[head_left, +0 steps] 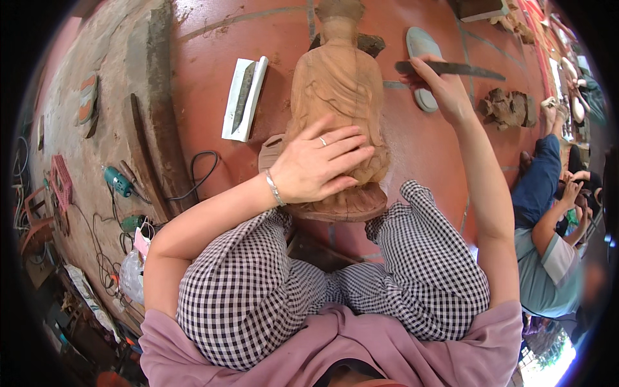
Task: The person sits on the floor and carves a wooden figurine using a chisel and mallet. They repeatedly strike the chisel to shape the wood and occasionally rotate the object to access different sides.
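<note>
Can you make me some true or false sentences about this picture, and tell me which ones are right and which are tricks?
1. The left hand is on the brown statue. True.
2. The right hand is holding nothing. False: it holds a long dark tool.
3. There is a ring on the left hand. True.
4. The person's trousers are plain red. False: they have black and white checks.
5. Another dark tool lies on a white sheet, to the left of the statue. True.
6. The green power tool is to the right of the statue. False: it is to the left.
</note>
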A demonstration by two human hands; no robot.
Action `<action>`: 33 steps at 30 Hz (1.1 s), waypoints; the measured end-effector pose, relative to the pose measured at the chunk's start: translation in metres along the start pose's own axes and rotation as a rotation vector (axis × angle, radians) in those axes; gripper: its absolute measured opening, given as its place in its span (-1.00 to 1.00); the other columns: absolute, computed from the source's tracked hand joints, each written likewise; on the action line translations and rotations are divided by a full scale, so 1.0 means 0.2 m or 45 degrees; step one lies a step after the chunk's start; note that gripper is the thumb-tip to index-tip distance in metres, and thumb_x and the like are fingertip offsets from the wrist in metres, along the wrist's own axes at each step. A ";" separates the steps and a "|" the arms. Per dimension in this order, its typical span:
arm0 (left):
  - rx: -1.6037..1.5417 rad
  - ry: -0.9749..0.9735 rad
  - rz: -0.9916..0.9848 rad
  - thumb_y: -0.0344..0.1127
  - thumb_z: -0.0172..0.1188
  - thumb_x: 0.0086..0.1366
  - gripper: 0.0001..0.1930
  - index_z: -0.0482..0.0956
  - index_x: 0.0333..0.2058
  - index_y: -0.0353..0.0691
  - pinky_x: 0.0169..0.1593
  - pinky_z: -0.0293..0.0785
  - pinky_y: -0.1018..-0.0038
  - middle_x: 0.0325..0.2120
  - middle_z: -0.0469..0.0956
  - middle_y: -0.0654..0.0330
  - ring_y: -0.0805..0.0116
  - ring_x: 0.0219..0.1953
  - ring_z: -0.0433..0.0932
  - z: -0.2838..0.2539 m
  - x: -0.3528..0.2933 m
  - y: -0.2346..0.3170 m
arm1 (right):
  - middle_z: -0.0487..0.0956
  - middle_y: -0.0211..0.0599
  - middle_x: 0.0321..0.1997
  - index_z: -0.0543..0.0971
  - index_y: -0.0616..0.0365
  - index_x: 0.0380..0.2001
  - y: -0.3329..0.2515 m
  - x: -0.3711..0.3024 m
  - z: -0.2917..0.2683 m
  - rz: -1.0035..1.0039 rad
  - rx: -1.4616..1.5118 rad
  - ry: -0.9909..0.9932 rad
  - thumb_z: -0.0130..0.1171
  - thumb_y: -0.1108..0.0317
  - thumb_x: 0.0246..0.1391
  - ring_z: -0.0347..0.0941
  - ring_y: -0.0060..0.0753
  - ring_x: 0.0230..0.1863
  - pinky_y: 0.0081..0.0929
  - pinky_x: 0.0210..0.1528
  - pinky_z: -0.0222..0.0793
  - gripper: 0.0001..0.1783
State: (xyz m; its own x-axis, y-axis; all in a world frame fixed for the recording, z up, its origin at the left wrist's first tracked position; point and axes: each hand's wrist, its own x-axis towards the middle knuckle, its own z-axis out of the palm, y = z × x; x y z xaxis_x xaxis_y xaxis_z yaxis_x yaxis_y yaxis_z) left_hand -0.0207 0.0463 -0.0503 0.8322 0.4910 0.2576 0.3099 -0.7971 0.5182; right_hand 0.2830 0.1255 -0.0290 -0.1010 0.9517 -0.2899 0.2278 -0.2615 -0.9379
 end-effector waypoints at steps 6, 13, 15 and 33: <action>0.193 0.000 -0.155 0.14 -0.08 0.40 -0.39 0.40 0.27 -0.11 0.43 0.03 0.03 0.33 0.30 0.14 0.01 0.40 0.18 -0.04 -0.10 -0.09 | 0.65 -0.32 -0.25 0.55 0.15 -0.23 0.22 -0.26 -0.11 0.223 0.272 0.311 0.17 0.16 0.29 0.58 -0.57 -0.28 -0.59 -0.24 0.47 -0.74; -0.567 0.581 -1.041 0.05 -0.05 0.47 -0.43 0.34 0.27 -0.25 0.37 0.16 0.27 0.27 0.32 -0.10 0.07 0.34 0.26 0.17 -0.26 -0.22 | 0.60 -0.40 -0.33 0.53 0.14 -0.18 0.30 -0.40 -0.01 0.287 0.333 0.375 0.20 0.25 0.26 0.52 -0.61 -0.34 -0.62 -0.29 0.44 -0.80; -1.309 0.586 -1.342 0.07 -0.15 0.53 -0.40 0.25 0.32 -0.28 0.30 0.29 0.39 0.28 0.32 0.12 0.28 0.31 0.29 0.22 -0.28 -0.24 | 0.59 -0.42 -0.34 0.53 0.13 -0.18 0.26 -0.41 0.05 0.275 0.310 0.231 0.20 0.26 0.26 0.51 -0.63 -0.33 -0.64 -0.29 0.43 -0.81; -0.823 0.460 -0.865 -0.23 0.28 0.27 -0.01 -0.22 0.43 -0.40 0.42 0.05 0.26 0.42 -0.07 -0.21 0.03 0.45 0.02 0.16 -0.11 -0.12 | 0.47 -0.41 0.01 0.61 0.20 -0.50 0.03 -0.11 0.08 -0.294 -0.400 -0.826 0.45 0.49 -0.13 0.45 -0.47 -0.03 -0.41 -0.02 0.42 -0.84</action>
State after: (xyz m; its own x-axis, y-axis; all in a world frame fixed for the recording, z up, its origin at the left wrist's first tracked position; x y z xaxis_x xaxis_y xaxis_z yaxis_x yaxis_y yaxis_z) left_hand -0.0321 0.0439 -0.0947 0.3487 0.9337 -0.0808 0.2688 -0.0171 0.9630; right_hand 0.2720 0.1000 -0.0320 -0.7071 0.6660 -0.2377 0.3871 0.0833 -0.9183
